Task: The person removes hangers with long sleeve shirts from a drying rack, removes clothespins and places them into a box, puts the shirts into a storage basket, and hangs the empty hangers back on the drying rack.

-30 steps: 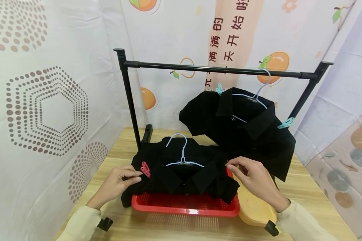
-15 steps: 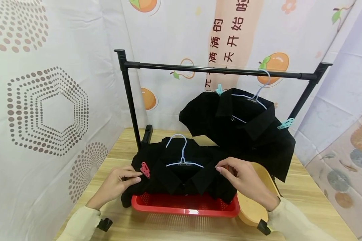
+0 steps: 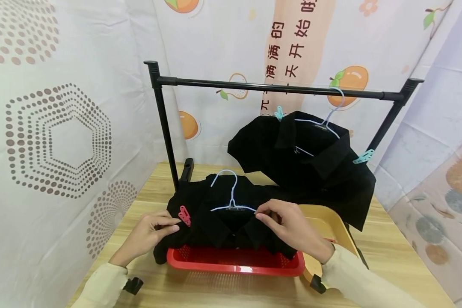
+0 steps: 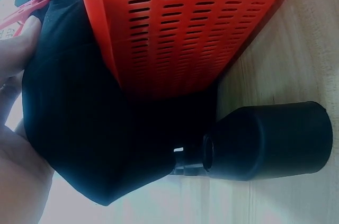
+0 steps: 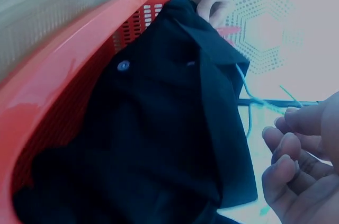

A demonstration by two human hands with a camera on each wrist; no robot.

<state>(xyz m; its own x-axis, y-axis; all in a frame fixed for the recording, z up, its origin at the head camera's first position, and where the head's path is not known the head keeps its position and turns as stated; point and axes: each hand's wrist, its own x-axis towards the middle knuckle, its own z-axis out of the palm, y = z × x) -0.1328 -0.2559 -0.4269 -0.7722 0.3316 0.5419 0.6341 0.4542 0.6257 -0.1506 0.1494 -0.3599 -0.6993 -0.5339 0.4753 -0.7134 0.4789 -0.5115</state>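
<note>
A black collared shirt point(image 3: 215, 231) on a light-blue hanger point(image 3: 232, 201) lies over a red basket point(image 3: 235, 268), the hanger's hook standing up from the collar. My left hand point(image 3: 150, 233) pinches the shirt's left shoulder, beside a pink clothespin point(image 3: 185, 216) clipped there. Dark cloth hangs past the thumb in the left wrist view. Over the collar's right side, my right hand point(image 3: 292, 226) has loosely bent fingers around nothing, fingertips near the hanger's right arm. The right wrist view shows those fingertips point(image 5: 288, 144) overlapping the hanger.
Behind stands a black rack point(image 3: 250, 86), with a second black shirt point(image 3: 250, 141) hung at its right and held by turquoise clothespins point(image 3: 279, 113). A yellow tray point(image 3: 327, 214) sits right of the basket, a small red item point(image 3: 330, 240) in it. Patterned curtains enclose the table.
My right hand has moved left from the shirt's right side to the collar, showing more of the yellow tray. The left hand and the shirt have stayed in place.
</note>
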